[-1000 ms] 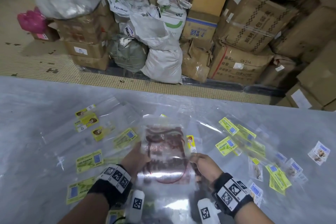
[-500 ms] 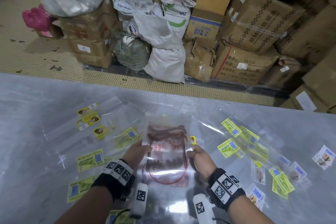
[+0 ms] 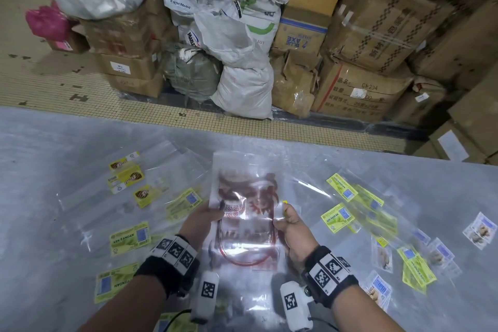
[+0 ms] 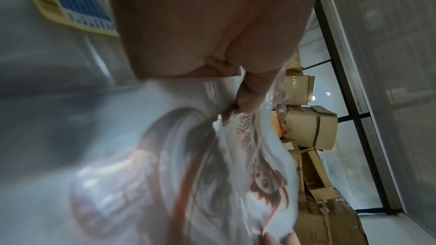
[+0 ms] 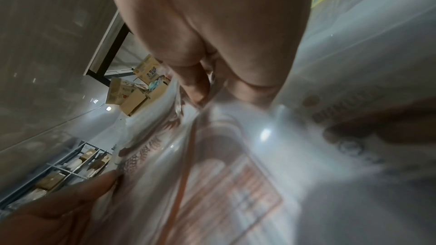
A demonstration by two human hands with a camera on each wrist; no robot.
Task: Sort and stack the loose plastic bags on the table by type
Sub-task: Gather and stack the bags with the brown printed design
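A clear plastic bag with a red-brown print [image 3: 246,213] is held up above the table, in the middle of the head view. My left hand [image 3: 208,217] pinches its left edge, and my right hand [image 3: 287,217] pinches its right edge. In the left wrist view, thumb and fingers [image 4: 247,100] clamp the red-print bag [image 4: 235,174]. The right wrist view has my fingers [image 5: 195,88] closed on the same bag [image 5: 212,156]. Clear bags with yellow-green KEK PANDAN labels [image 3: 130,238] lie loose to the left, and several more yellow-green labelled bags [image 3: 339,217] lie to the right.
The table [image 3: 40,156] is covered in shiny clear film. Small bags with brown snack labels [image 3: 126,176] lie at the far left, blue-and-white labelled ones [image 3: 479,230] at the far right. Cardboard boxes [image 3: 358,89] and white sacks [image 3: 242,89] stand on the floor beyond the table's far edge.
Both hands have lifted the red-print bag up and away from me, so it now stands taller over the table. The loose bags on the table have not moved.
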